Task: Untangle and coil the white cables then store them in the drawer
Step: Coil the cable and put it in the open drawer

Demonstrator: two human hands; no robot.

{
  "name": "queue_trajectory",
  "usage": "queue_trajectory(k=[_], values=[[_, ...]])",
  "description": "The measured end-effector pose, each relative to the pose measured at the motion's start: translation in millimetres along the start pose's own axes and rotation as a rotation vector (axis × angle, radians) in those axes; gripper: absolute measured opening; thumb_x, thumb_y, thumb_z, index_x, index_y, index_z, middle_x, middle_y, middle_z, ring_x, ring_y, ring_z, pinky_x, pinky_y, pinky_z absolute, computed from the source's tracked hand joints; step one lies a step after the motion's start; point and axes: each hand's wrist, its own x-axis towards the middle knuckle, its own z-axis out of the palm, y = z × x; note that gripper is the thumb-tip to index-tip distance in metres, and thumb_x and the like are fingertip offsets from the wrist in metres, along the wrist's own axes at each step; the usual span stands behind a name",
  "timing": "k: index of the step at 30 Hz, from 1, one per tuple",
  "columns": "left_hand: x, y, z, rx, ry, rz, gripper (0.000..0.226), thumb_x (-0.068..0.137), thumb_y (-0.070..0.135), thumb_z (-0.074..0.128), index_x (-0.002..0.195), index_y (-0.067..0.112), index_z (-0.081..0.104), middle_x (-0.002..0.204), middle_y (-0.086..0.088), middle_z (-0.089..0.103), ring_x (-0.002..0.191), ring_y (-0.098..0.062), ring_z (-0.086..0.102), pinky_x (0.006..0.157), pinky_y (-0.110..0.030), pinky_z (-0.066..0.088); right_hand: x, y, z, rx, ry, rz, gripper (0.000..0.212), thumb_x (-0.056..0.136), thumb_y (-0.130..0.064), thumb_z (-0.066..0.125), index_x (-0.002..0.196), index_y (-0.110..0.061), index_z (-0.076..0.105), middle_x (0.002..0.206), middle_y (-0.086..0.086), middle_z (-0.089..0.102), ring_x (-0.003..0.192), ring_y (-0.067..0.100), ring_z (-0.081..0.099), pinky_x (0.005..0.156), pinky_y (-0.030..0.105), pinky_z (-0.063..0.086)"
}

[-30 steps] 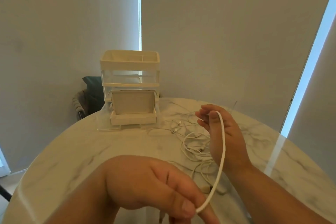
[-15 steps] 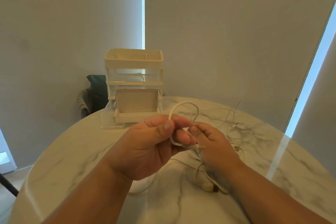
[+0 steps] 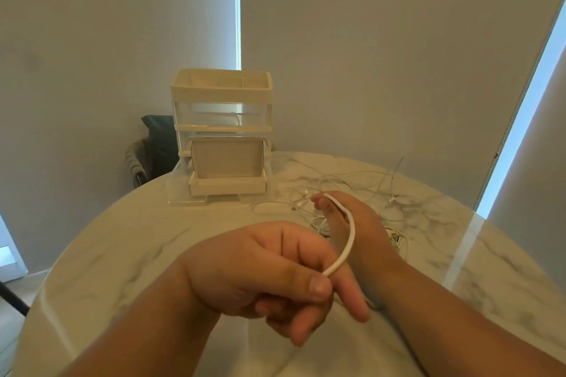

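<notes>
I read the left hand [image 3: 260,272] pinching the white cable [image 3: 352,232] between thumb and forefinger. The cable's long axis runs away from it, up over the right hand [image 3: 367,223], whose grip I cannot confirm. The left hand is nearer; the drawer [image 3: 226,186] lies beyond, left.

Round white marble-look desk [image 3: 128,242] with grey veining, glossy, light streak on right part. Beyond far left edge, chair [image 3: 136,162] with dark cushion [image 3: 159,138]. Grey roller blinds [image 3: 382,40] behind; bright window gaps [image 3: 238,9] at centre and right.
</notes>
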Motion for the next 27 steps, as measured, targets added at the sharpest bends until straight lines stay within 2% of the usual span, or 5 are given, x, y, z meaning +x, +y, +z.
queue_trajectory(k=[9, 14, 19, 21, 27], values=[[-2.6, 4.0, 0.4, -0.009, -0.06, -0.053, 0.023, 0.094, 0.023, 0.058, 0.099, 0.005, 0.071, 0.063, 0.004, 0.068, 0.043, 0.0, 0.049, 0.038, -0.026, 0.026, 0.8, 4.4, 3.5, -0.152, -0.047, -0.046, 0.019, 0.101, -0.027, 0.055, 0.103, -0.034, 0.073, 0.103, -0.018, 0.072, 0.106, 0.001, 0.063, 0.099, 0.04, 0.05], [-1.5, 2.6, 4.3, -0.109, -0.049, -0.004, 0.028, 0.1, 0.024, 0.051, 0.09, 0.003, 0.067, 0.042, -0.004, 0.039, 0.034, -0.01, 0.038, 0.038, -0.024, 0.026, -2.2, 1.9, 2.0, -0.26, -0.078, -0.071, 0.019, 0.101, -0.029, 0.056, 0.098, -0.04, 0.071, 0.105, -0.016, 0.07, 0.106, 0.003, 0.062, 0.096, 0.036, 0.05], [0.6, 1.9, 0.2, -0.136, 0.076, 0.041, 0.015, 0.094, 0.021, 0.057, 0.096, 0.006, 0.061, 0.057, 0.0, 0.03, 0.048, -0.011, 0.024, 0.046, -0.026, 0.018, -11.0, -7.6, 4.8, -0.051, -0.195, -0.104, 0.053, 0.084, -0.052, 0.05, 0.133, -0.033, 0.055, 0.139, 0.002, 0.054, 0.136, 0.018, 0.047, 0.111, 0.036, 0.04], [2.9, -0.3, -1.2, -0.167, 0.113, 0.042, 0.017, 0.091, 0.018, 0.057, 0.101, 0.005, 0.06, 0.061, 0.001, 0.036, 0.05, -0.012, 0.024, 0.047, -0.025, 0.02, -15.4, -15.1, 4.4, 0.06, -0.174, -0.206, 0.05, 0.079, -0.051, 0.054, 0.128, -0.042, 0.055, 0.135, -0.01, 0.057, 0.128, 0.004, 0.052, 0.103, 0.023, 0.043], [5.7, -0.6, 3.6, -0.174, 0.063, 0.127, 0.027, 0.099, 0.02, 0.046, 0.092, 0.001, 0.063, 0.059, -0.002, 0.059, 0.041, -0.015, 0.03, 0.042, -0.029, 0.023, -21.0, -16.3, 16.6, 0.224, -0.102, -0.167, 0.021, 0.097, -0.041, 0.045, 0.101, -0.03, 0.062, 0.067, -0.004, 0.05, 0.064, 0.018, 0.047, 0.063, 0.038, 0.04]])
